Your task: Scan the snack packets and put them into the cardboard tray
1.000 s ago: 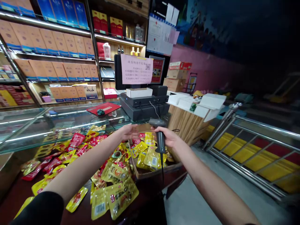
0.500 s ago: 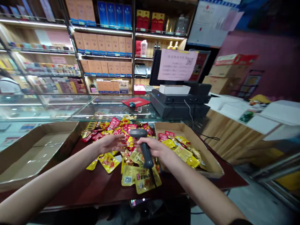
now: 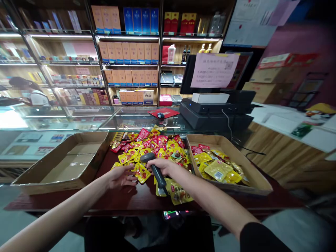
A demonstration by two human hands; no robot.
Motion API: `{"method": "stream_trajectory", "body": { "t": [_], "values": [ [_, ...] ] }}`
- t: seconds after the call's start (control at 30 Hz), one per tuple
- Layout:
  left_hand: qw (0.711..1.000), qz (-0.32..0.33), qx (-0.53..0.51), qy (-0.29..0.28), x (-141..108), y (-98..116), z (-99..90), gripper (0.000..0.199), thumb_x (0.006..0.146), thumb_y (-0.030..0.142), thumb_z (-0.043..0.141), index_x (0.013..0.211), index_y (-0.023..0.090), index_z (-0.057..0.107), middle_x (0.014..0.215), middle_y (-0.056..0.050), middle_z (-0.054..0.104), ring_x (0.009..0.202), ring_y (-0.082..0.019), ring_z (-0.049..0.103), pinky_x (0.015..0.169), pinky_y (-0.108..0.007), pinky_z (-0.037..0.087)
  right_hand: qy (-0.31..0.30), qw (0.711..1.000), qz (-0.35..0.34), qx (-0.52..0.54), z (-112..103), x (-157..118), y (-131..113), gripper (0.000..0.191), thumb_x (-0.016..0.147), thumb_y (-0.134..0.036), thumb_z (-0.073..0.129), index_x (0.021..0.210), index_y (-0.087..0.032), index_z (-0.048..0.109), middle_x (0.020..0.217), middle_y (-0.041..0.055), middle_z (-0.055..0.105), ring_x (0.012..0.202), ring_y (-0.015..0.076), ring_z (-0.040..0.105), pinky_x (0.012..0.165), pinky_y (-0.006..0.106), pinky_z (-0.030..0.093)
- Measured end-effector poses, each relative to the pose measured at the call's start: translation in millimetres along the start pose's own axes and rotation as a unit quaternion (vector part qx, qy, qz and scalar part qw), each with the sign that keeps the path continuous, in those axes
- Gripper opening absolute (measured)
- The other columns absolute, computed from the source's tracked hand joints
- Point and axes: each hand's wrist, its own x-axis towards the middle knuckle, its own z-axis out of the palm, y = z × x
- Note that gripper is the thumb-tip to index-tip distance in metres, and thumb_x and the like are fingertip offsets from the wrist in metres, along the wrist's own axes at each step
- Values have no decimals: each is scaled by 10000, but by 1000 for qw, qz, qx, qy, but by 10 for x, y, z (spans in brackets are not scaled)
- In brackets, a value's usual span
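Note:
My right hand (image 3: 162,166) is closed round the grip of a dark handheld barcode scanner (image 3: 157,175), its head tilted toward the left. Just left of it, my left hand (image 3: 122,176) is open, fingers spread over the dark red tabletop beside a yellow snack packet (image 3: 142,172); I see nothing in it. Beyond both hands lies a heap of small red and yellow snack packets (image 3: 160,141). Larger gold packets (image 3: 180,191) lie under and near my right forearm.
On the left stands a bare cardboard tray (image 3: 94,168); on the right, another cardboard tray (image 3: 258,178) holds several packets. Behind are a glass counter (image 3: 136,113), a mouse (image 3: 160,115) and a monitor (image 3: 187,75). A phone (image 3: 173,214) shows below the table edge. A person (image 3: 39,98) is at far left.
The view has swung left. My left hand has moved lower, toward the near side of the heap. My right hand still holds the scanner, and a gold packet now lies atop the right tray's packets.

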Motion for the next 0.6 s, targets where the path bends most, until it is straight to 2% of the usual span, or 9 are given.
{"method": "stream_trajectory", "body": {
  "t": [0.1,0.23,0.47,0.6],
  "values": [
    [1000,6,-5,3,117,-38,9,230,792,282,591,961,159,495,956,-108,585,880,-274,653,778,-446,528,12,1000,8,-10,34,40,26,34,652,-101,536,645,-135,534,497,-30,507,422,67,438,484,176,423],
    [1000,3,5,10,191,-29,41,197,817,300,553,927,153,482,869,-92,577,841,-270,662,758,-444,532,-13,1000,3,3,52,-6,51,62,677,-90,507,644,-125,546,529,-12,539,455,68,483,513,172,447],
    [999,-10,37,-3,209,61,129,330,785,410,587,960,142,511,836,-85,612,806,-244,660,765,-451,529,-31,997,-25,61,-4,-71,72,98,651,-83,527,721,-126,580,583,6,601,522,96,551,582,223,503],
    [998,-12,61,-31,286,87,179,385,755,450,613,965,135,546,922,-117,640,821,-256,659,771,-440,529,-26,995,-63,77,-3,-87,80,155,622,-63,528,745,-133,592,657,27,646,626,128,610,637,254,517]
  ]
}}
